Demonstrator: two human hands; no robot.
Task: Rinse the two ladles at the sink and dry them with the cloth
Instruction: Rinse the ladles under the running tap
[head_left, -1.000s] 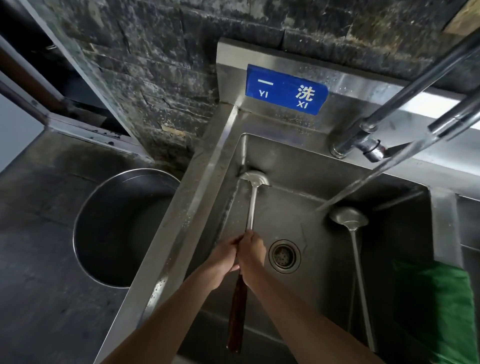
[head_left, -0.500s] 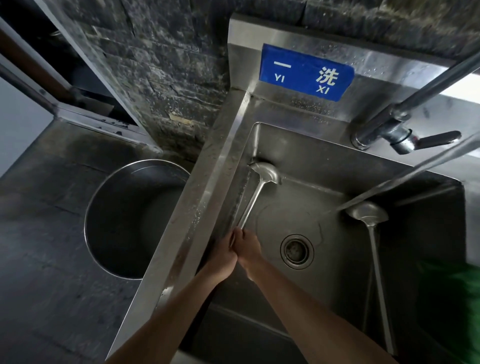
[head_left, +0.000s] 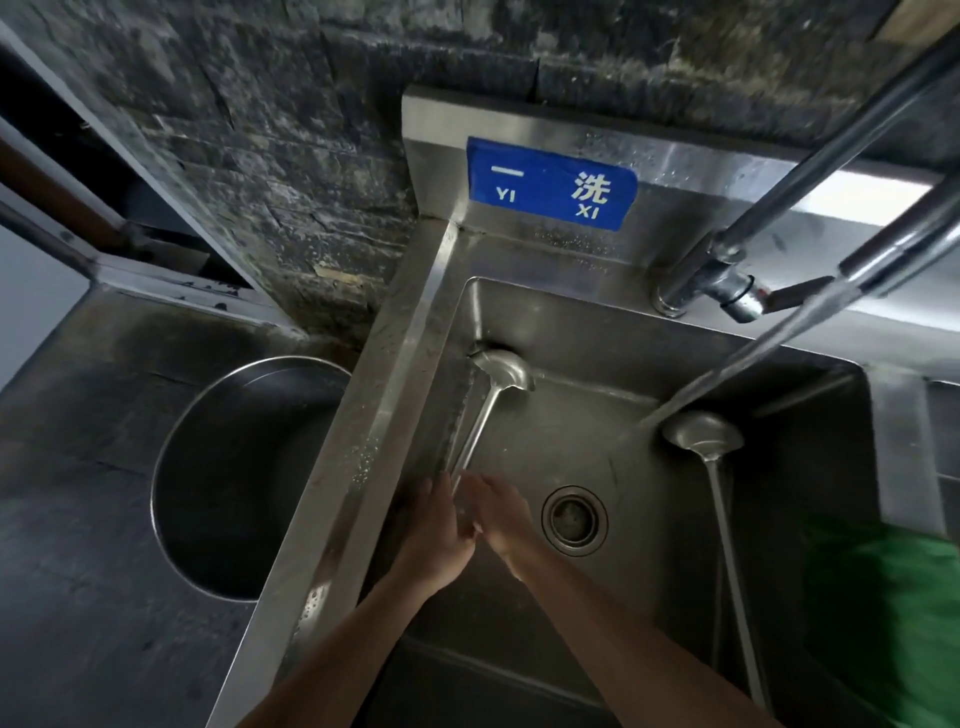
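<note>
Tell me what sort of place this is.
Probably a commercial kitchen's wash station: a deep steel sink bearing a blue sign marked YI XI, long-handled ladles under a running tap.

- Two ladles: one (head_left: 501, 370) at the sink's left wall, one (head_left: 702, 435) under the water.
- Two hands: left (head_left: 441, 525), right (head_left: 501, 512).
- One sink (head_left: 649, 332).
- One drain (head_left: 574, 520).
- One green cloth (head_left: 883, 623).
- One blue sign (head_left: 551, 183).
- One round bin (head_left: 234, 478).
</note>
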